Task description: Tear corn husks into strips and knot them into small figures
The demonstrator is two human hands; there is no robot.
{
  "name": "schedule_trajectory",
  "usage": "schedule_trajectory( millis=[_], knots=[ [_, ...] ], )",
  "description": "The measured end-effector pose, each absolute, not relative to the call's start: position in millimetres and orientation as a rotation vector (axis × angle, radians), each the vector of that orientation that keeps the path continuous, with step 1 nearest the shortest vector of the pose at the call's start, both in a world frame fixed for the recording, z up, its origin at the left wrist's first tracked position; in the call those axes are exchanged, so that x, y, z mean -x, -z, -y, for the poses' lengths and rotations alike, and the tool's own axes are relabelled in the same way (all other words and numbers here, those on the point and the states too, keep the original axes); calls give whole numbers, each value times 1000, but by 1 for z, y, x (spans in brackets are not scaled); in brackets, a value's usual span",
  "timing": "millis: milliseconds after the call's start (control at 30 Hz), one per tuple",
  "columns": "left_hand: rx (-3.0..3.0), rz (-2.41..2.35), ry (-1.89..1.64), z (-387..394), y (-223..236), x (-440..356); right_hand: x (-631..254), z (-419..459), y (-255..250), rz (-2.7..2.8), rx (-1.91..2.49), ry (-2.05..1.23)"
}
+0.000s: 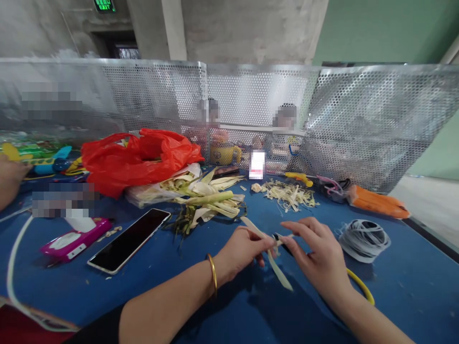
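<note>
Pinched between the thumb and fingers of my left hand (247, 248) is a long, pale strip of husk (281, 272), which slants down to the right past the fingers. Close on its right is my right hand (317, 243), index finger raised and thumb bent in toward the strip. A small dark object (277, 236) shows at the right fingertips beside a short pale piece; its kind is unclear, since the fingers partly cover it. Beyond both hands lies a pile of corn husks (215, 205), with pale shreds (292, 193) to its right.
A red plastic bag (139, 155), a smartphone (131, 239) and a magenta device (77, 239) lie leftward. To the right are a roll of grey-white cord (364, 241), an orange packet (378, 201) and a yellow-handled tool (299, 177). A perforated metal screen (154, 95) stands behind. Another person's hand (10, 177) is at far left.
</note>
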State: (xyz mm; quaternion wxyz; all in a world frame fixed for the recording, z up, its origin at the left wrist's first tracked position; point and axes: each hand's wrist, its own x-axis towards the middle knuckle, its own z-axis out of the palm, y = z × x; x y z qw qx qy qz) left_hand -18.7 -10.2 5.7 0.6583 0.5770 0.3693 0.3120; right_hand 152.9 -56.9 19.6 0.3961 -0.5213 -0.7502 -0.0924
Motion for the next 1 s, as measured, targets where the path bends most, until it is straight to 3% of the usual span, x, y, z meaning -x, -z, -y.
schedule_trajectory(
  millis=[200, 333, 633, 1000],
  knots=[
    [-1478, -714, -495, 27, 1, 11, -139, 59, -15, 1903, 1348, -462],
    [-1494, -786, -433, 26, 3, 10, -136, 62, -15, 1673, 1337, -638],
    [-935, -867, -731, 16, -4, 11, -138, 68, -14, 2082, 1200, 310],
    [-654, -609, -688, 16, -6, 13, -134, 67, -15, 2013, 1252, 494]
  ],
)
